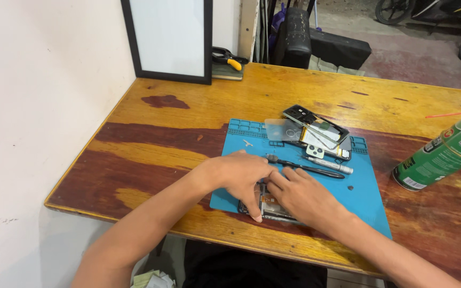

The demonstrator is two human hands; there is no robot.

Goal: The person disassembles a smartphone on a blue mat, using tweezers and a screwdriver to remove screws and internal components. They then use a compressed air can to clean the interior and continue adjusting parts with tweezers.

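With the phone (271, 207) opened on the mat (372, 200) at lower centre, I judge disassembly midway: my left hand (241, 175) and right hand (302, 194) both pinch it; removed parts (318, 133) lie above.

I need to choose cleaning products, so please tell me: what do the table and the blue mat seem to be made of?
Table: probably wood, varnished; grain streaks and glossy sheen show. Blue mat: probably silicone or rubber; matte surface with moulded compartments along its far edge.
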